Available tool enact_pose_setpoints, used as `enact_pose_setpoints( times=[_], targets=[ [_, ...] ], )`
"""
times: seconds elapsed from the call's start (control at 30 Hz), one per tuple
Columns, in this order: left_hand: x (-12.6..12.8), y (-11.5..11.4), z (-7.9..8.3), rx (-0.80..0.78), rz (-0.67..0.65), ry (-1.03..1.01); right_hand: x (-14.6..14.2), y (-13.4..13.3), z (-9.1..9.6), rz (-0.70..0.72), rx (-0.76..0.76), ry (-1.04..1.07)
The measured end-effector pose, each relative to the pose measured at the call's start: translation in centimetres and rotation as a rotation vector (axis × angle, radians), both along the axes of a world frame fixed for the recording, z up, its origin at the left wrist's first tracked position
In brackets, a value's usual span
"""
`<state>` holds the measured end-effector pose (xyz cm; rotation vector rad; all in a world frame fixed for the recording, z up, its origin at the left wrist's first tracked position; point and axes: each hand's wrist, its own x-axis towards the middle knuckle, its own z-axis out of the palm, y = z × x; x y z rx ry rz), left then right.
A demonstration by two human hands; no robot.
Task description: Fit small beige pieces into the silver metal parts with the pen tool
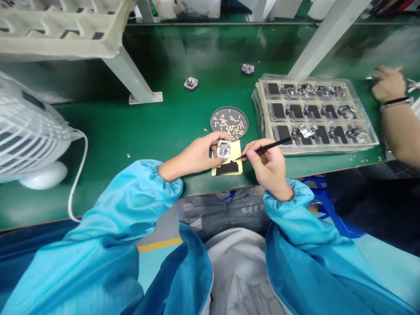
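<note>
My left hand (197,155) is closed around a small square metal part (223,149), held just above the green bench near its front edge. My right hand (267,166) pinches black tweezers (267,148), whose tip points left toward the part. Under both lies a yellow backing sheet (236,148) with black adhesive pads (227,168) on it. Both sleeves are light blue.
A round mesh dish (229,122) of small tan pieces sits behind my hands. A clear tray (367,131) of metal parts and black pads lies to the right. Two loose parts (190,83) (247,68) lie farther back. A white fan (29,131) stands left. Another person's hand (389,84) is far right.
</note>
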<state>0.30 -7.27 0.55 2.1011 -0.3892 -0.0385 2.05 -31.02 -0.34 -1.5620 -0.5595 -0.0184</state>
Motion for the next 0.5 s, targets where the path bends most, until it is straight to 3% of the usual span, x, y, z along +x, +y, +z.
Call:
enact_pose_setpoints(
  times=[0.27,0.5],
  targets=[
    [-0.1,-0.2,-0.1,-0.077,-0.003,0.039,0.7,0.8,0.1,-0.042,0.056,-0.160],
    [0.1,-0.6,-0.2,-0.124,0.077,0.019,1.6,1.7,0.3,-0.142,0.087,-0.386]
  ],
)
